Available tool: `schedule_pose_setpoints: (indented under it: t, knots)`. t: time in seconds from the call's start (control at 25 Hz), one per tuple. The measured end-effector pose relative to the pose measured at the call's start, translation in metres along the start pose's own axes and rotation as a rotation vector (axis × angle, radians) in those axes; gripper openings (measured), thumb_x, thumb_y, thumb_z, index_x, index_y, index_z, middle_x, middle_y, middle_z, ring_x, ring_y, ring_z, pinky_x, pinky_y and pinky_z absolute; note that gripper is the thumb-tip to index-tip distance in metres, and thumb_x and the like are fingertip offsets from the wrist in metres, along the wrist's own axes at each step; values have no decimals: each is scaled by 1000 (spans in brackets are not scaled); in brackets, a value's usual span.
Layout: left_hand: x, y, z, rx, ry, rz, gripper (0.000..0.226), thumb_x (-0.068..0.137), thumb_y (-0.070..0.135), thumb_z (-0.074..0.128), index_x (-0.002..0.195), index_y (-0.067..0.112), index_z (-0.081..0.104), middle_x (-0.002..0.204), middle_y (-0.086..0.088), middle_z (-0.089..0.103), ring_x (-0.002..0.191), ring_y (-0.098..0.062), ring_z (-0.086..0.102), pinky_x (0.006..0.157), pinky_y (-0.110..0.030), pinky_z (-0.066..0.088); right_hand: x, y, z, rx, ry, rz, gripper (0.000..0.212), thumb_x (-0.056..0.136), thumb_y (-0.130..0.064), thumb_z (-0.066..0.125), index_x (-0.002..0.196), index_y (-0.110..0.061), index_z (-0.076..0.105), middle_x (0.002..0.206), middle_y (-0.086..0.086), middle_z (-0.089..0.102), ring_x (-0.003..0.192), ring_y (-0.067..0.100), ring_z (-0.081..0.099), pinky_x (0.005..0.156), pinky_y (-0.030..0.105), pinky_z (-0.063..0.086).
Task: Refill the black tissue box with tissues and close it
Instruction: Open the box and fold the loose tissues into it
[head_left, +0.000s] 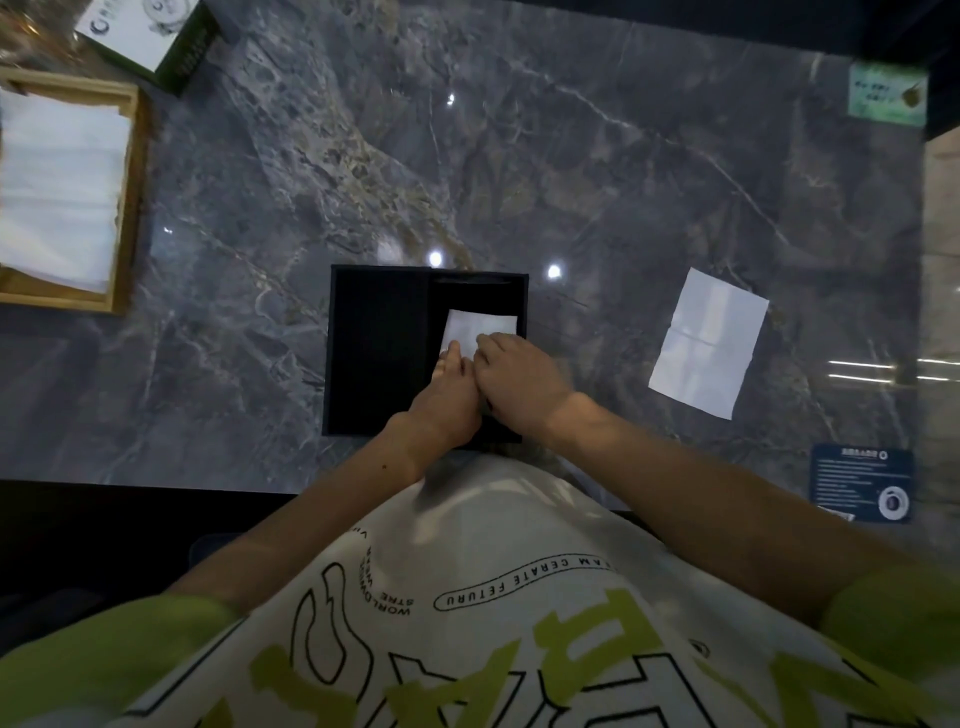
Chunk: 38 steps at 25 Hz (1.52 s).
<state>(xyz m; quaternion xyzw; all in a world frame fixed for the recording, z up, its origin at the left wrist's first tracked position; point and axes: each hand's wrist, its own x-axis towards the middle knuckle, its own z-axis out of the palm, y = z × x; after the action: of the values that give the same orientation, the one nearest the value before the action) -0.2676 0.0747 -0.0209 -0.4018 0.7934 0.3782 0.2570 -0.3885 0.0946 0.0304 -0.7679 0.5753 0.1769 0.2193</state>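
Your left hand (451, 388) and right hand (511, 375) side by side, touching, fingers flat on folded tissue (475, 328); neither pinches it, fingertips pressed down on near edge. Tissue lies inside open black box (374, 353), right half. Box sits on marble table (571, 182), near edge, centre. Loose tissue sheet (709, 343) flat on table, right of box, apart. Wooden tray (127, 208) with tissue stack (57, 187) far left. Green-white carton (156, 36) beyond tray.
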Motion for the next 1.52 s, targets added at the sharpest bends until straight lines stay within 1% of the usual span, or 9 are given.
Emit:
schedule_pose_setpoints:
  t: [0.2, 0.36, 0.6, 0.76, 0.92, 1.04, 1.12, 1.28, 1.52]
  knots:
    - [-3, 4, -1, -4, -74, -78, 64, 94, 10, 39, 151, -3, 12, 156, -27, 13, 147, -43, -11, 122, -43, 12, 10, 2, 0, -119, -136, 8, 45, 99, -25, 42, 139, -4, 44, 146, 26, 39, 133, 34, 42, 112, 39, 33]
    - [-5, 12, -10, 23, -58, -89, 54, 98, 10, 35, 147, -7, 21, 152, -29, 22, 146, -48, -7, 122, -44, 7, 11, 5, 11, -278, -256, -5, 60, 99, -35, 40, 150, -7, 27, 158, 26, 18, 145, 32, 26, 120, 41, 18]
    - [-3, 7, -7, 26, -36, -98, 53, 96, 12, 40, 143, -9, 28, 153, -28, 23, 147, -43, 9, 121, -46, 16, 6, 8, 26, -277, -159, -19, 65, 96, -42, 43, 148, -4, 32, 159, 24, 18, 149, 29, 18, 123, 40, 4]
    - [-5, 9, -16, -14, -5, -80, 49, 101, 14, 36, 143, -9, 26, 149, -24, 30, 148, -40, 6, 121, -38, 8, 4, 12, 25, -100, -59, -7, 63, 95, -34, 45, 147, -1, 33, 160, 23, 16, 148, 30, 20, 123, 38, 8]
    - [-12, 7, -23, -266, 244, 13, 49, 94, 3, 46, 142, -4, 38, 152, -22, 31, 146, -31, 23, 118, -32, 19, -14, 26, 22, 290, 72, 23, 59, 93, -18, 47, 147, 0, 32, 160, 17, 21, 146, 27, 25, 119, 32, 15]
    - [-15, 27, -34, -477, 531, 104, 45, 86, -3, 50, 130, 4, 55, 132, -12, 54, 120, -24, 55, 102, -31, 45, -39, 46, 33, 522, 232, 104, 58, 91, -23, 43, 144, -1, 39, 154, 18, 35, 140, 30, 36, 117, 37, 29]
    - [-14, 58, -42, -577, 603, 190, 38, 85, -4, 49, 119, 8, 62, 117, -6, 61, 101, -14, 60, 86, -19, 49, -60, 69, 48, 623, 348, 207, 56, 90, -20, 49, 141, 1, 44, 148, 20, 42, 135, 34, 43, 113, 37, 33]
    - [17, 113, -42, -678, 498, 196, 28, 85, 1, 56, 111, 8, 66, 101, 2, 65, 84, -3, 60, 77, -6, 46, -99, 119, 69, 738, 419, 437, 52, 91, -13, 55, 140, -3, 45, 141, 18, 48, 130, 33, 46, 109, 34, 34]
    - [84, 187, -22, -716, 257, -10, 42, 83, 12, 70, 121, 5, 55, 103, -5, 57, 92, -18, 58, 85, -32, 52, -150, 197, 108, 940, 485, 786, 52, 93, -14, 57, 142, -5, 42, 139, 18, 48, 127, 32, 47, 107, 36, 36]
